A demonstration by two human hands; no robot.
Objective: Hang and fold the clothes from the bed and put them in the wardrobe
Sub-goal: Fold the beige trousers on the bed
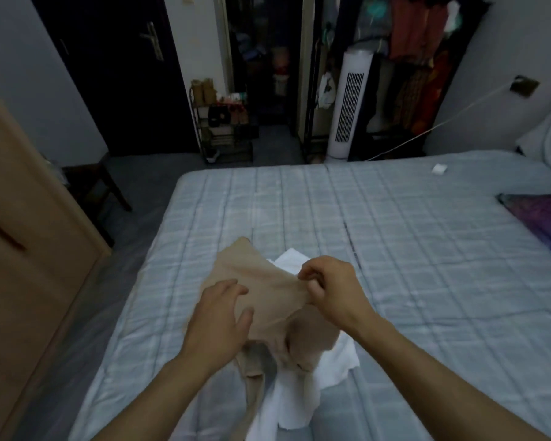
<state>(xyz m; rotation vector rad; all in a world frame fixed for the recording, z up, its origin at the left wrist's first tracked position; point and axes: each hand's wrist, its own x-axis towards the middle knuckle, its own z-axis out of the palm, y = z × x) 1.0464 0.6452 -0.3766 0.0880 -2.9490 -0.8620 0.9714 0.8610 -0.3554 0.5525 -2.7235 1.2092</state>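
Right grip [330, 289]: pinching edge of beige garment [268, 286], fingers curled tight.
Left grip [221, 319]: lying spread flat, pressing it over white garment [344, 358] on bed [395, 249].
Risk: likely dragging white layer askew, pulling thin fabric.

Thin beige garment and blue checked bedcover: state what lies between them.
A crumpled white cloth, under the thin beige garment and on the blue checked bedcover; head view shows it.

No readable text, labels, brands or numbers are seen anywhere; items on the shoe rack [226, 122] are too dark and blurred for any print to be made out.
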